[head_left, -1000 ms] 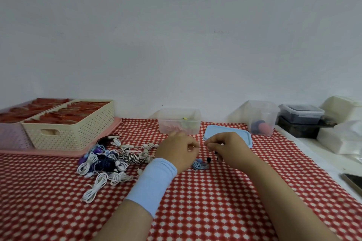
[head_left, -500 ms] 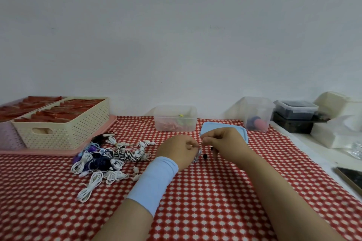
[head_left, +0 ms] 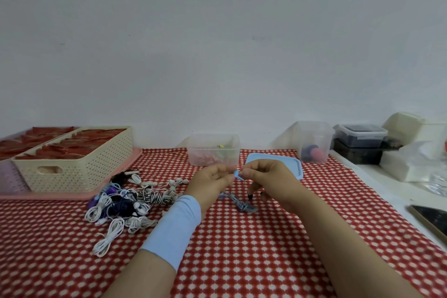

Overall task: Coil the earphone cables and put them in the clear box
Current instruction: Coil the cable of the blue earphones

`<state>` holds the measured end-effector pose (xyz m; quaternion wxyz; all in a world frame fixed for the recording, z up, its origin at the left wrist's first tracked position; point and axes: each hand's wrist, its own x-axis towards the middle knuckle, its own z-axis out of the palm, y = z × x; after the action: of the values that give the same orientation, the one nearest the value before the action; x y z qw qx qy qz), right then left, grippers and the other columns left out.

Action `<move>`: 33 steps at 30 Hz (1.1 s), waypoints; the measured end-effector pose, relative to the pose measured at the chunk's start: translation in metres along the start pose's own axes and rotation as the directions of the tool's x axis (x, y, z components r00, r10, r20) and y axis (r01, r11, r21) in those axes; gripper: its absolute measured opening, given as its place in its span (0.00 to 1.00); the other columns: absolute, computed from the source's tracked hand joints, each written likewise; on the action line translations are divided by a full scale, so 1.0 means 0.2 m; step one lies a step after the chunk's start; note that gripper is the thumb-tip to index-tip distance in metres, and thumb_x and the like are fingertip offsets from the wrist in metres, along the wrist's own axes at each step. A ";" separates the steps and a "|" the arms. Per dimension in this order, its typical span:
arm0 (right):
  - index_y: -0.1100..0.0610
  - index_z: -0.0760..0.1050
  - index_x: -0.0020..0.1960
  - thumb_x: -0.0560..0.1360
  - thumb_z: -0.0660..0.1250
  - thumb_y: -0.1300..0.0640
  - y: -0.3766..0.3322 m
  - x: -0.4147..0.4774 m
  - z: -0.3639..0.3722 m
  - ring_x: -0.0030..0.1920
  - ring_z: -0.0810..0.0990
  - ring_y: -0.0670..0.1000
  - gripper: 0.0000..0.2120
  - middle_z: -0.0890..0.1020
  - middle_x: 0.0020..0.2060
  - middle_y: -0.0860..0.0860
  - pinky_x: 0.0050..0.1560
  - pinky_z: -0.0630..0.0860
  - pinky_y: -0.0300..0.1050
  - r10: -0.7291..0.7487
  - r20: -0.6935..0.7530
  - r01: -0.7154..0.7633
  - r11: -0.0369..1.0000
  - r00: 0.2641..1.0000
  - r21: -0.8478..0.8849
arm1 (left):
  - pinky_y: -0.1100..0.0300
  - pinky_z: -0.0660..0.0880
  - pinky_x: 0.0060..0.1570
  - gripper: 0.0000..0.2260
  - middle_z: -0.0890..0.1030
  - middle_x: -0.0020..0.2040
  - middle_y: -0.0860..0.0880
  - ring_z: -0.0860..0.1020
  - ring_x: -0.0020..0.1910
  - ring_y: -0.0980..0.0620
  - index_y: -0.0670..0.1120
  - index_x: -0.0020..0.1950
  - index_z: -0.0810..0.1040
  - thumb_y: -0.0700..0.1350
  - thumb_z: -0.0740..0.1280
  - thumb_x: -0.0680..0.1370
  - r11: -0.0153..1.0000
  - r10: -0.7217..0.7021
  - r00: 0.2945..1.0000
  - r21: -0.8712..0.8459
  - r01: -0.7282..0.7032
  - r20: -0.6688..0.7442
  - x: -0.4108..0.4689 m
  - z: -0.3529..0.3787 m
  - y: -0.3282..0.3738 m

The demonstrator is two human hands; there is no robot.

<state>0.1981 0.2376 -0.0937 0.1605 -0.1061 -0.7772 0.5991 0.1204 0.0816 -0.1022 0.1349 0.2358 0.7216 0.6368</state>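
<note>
The left hand (head_left: 212,184) and right hand (head_left: 268,181) are both pinching a blue earphone cable (head_left: 244,205), its twisted bundle trailing onto the tablecloth (head_left: 242,249).

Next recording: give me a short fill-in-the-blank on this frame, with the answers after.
1. The left hand and right hand both pinch the earphone cable, whose colour is ____.
2. The clear box stands open; its blue lid lies flat to its ____.
3. The light blue wristband sits on the ____ wrist.

Missing words: blue; right; left.
</note>
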 end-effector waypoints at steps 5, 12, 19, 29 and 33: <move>0.57 0.85 0.47 0.78 0.71 0.58 0.01 0.00 0.04 0.29 0.81 0.47 0.04 0.86 0.37 0.52 0.26 0.72 0.36 -0.076 -0.043 0.075 0.997 0.996 -0.034 | 0.58 0.79 0.51 0.08 0.84 0.43 0.52 0.80 0.45 0.54 0.51 0.55 0.85 0.47 0.68 0.79 1.000 -0.028 0.998 -0.013 0.027 -0.054 0.01 0.01 -0.03; 0.58 0.85 0.48 0.78 0.70 0.58 0.00 0.00 0.07 0.30 0.80 0.47 0.05 0.85 0.35 0.54 0.26 0.71 0.38 -0.089 -0.039 0.092 0.994 0.995 0.064 | 0.60 0.77 0.52 0.08 0.85 0.51 0.54 0.80 0.47 0.58 0.54 0.52 0.85 0.43 0.72 0.76 0.992 -0.001 0.996 -0.122 -0.010 -0.091 0.01 0.00 -0.03; 0.56 0.85 0.51 0.79 0.69 0.58 0.00 0.01 0.05 0.32 0.78 0.48 0.06 0.86 0.42 0.53 0.26 0.70 0.39 -0.016 -0.003 0.016 0.976 1.000 0.215 | 0.55 0.77 0.49 0.10 0.85 0.48 0.49 0.78 0.43 0.53 0.56 0.50 0.85 0.41 0.69 0.78 0.988 -0.003 1.000 -0.154 0.004 0.009 0.02 0.00 -0.05; 0.55 0.86 0.53 0.79 0.68 0.58 -0.02 -0.02 0.03 0.34 0.78 0.47 0.08 0.87 0.47 0.53 0.28 0.69 0.38 0.013 0.120 -0.043 0.967 0.993 0.250 | 0.55 0.75 0.50 0.08 0.83 0.45 0.47 0.76 0.44 0.51 0.54 0.50 0.86 0.44 0.68 0.79 0.985 -0.003 0.997 -0.173 0.017 0.079 0.02 -0.01 -0.05; 0.57 0.85 0.54 0.79 0.67 0.58 -0.03 -0.02 0.02 0.34 0.78 0.47 0.09 0.86 0.46 0.54 0.28 0.69 0.38 0.015 0.139 -0.050 0.966 0.990 0.255 | 0.59 0.75 0.47 0.08 0.82 0.43 0.49 0.76 0.41 0.55 0.49 0.51 0.85 0.41 0.66 0.80 0.968 -0.002 0.992 -0.248 0.034 0.130 0.00 -0.01 -0.03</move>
<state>0.2012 0.2309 -0.0899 0.1099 -0.0563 -0.7001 0.7033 0.1182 0.0803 -0.1074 0.2155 0.2509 0.6274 0.7050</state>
